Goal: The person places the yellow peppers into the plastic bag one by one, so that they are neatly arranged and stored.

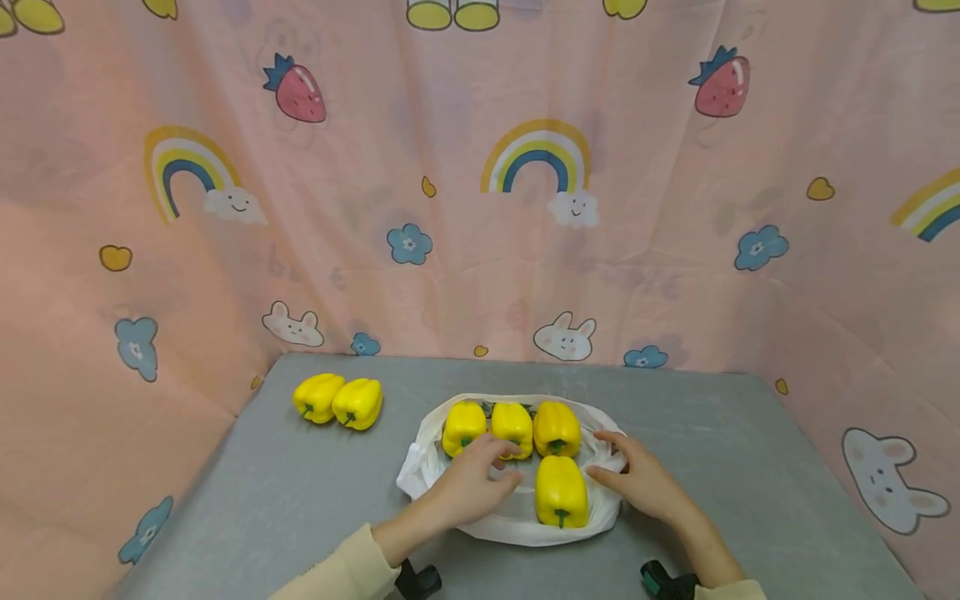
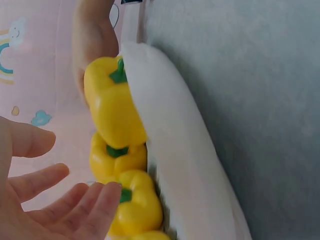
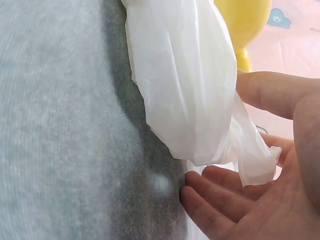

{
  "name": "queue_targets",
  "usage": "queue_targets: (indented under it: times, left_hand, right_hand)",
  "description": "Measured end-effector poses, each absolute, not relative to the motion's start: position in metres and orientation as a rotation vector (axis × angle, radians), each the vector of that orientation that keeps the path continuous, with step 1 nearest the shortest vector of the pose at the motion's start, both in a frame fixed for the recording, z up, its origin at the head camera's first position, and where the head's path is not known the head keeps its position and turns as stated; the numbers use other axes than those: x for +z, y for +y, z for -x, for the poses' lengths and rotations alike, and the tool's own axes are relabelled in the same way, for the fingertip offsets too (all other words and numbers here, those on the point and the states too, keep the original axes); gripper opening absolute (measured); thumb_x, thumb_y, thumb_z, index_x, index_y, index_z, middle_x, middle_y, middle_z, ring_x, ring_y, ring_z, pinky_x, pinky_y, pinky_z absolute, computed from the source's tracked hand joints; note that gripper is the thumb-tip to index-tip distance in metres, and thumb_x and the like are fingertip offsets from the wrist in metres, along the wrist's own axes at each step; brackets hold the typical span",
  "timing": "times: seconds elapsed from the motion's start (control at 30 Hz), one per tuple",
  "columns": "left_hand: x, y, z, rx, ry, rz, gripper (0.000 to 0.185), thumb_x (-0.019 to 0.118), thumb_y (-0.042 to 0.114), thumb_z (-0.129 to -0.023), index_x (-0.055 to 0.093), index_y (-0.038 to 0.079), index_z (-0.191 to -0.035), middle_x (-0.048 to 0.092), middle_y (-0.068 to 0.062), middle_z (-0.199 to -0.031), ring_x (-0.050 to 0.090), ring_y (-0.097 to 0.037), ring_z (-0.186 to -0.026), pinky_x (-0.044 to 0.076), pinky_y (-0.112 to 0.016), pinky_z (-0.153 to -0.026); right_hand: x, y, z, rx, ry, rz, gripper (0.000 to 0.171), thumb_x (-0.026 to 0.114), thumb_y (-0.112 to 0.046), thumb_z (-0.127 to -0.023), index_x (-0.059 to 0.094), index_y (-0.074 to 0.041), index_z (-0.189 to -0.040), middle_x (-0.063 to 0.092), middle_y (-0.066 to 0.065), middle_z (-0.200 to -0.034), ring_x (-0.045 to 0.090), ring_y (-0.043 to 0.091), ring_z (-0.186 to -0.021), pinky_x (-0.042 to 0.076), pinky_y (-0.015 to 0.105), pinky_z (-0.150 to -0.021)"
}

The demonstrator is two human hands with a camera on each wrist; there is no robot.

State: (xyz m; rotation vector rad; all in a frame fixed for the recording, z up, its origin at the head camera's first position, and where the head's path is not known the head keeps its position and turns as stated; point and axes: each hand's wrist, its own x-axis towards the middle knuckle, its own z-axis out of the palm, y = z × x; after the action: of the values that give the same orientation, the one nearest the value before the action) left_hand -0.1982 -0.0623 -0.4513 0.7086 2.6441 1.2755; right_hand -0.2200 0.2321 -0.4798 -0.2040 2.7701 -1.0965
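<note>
Head view: left hand, fingers relaxed, rests at nine o'clock of the white bag, fingertips touching the middle pepper. Right hand, fingers straight, touches the bag's three o'clock rim. Nearest pepper lies between them. Two loose peppers sit at ten o'clock on the grey table.
</note>
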Motion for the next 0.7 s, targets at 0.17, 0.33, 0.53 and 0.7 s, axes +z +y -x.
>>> queue_targets:
  times: [0.17,0.33,0.53,0.7]
  left_hand:
    - [-0.445,-0.075,0.2,1.334,2.658,-0.761,0.03,0.064,0.025,-0.1,0.068,0.007,-0.124,0.062,-0.006,-0.116,0.06,-0.012,-0.099,0.053,-0.026,-0.08]
    - [-0.441,-0.09,0.202,1.359,2.715,-0.822,0.026,0.063,0.022,-0.101,0.069,0.004,-0.119,0.063,-0.004,-0.108,0.061,-0.012,-0.095,0.053,-0.027,-0.08]
    - [-0.437,-0.11,0.209,1.387,2.827,-0.822,0.019,0.065,0.016,-0.1,0.07,0.004,-0.113,0.064,-0.001,-0.105,0.061,-0.016,-0.094,0.054,-0.028,-0.077]
    - [-0.436,-0.13,0.219,1.439,2.889,-0.765,0.017,0.066,0.012,-0.099,0.07,0.0,-0.11,0.064,-0.003,-0.101,0.062,-0.02,-0.092,0.054,-0.028,-0.076]
  right_hand:
    - [-0.479,0.233,0.22,-1.094,2.77,0.207,0.068,0.072,-0.043,-0.093,0.05,-0.005,-0.146,0.048,0.027,-0.142,0.054,0.027,-0.098,0.049,0.045,-0.081]
    - [-0.479,0.233,0.22,-1.093,2.775,0.217,0.068,0.072,-0.043,-0.093,0.05,-0.005,-0.145,0.049,0.026,-0.141,0.055,0.027,-0.097,0.049,0.044,-0.08]
    - [-0.48,0.233,0.22,-1.093,2.782,0.228,0.066,0.071,-0.041,-0.094,0.051,-0.004,-0.145,0.049,0.027,-0.141,0.055,0.029,-0.101,0.05,0.047,-0.083]
    - [-0.48,0.233,0.22,-1.087,2.791,0.233,0.067,0.072,-0.043,-0.093,0.051,-0.004,-0.144,0.05,0.027,-0.14,0.055,0.028,-0.098,0.05,0.046,-0.082]
